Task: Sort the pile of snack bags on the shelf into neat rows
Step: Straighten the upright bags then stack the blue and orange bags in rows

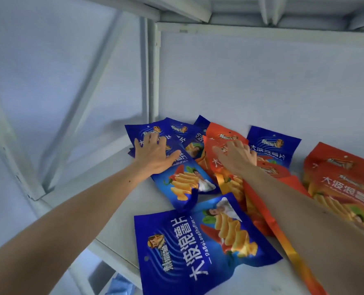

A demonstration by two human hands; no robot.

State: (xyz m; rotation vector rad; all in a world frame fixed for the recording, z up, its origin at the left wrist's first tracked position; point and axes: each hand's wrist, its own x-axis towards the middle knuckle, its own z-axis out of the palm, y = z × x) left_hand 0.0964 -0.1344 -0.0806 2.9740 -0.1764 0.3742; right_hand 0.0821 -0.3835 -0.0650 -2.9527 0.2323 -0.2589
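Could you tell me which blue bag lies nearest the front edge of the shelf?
The big blue bag, lying alone and rotated sideways; the other blue bags sit farther back.

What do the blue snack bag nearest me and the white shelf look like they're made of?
Blue snack bag nearest the camera: glossy plastic film, likely; it creases and catches highlights.
White shelf: probably painted metal; matte, with thin folded edges and angled braces.

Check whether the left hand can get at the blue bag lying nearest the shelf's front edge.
Probably yes: the blue bag lies uncovered below the left hand, which rests flat on another blue bag.
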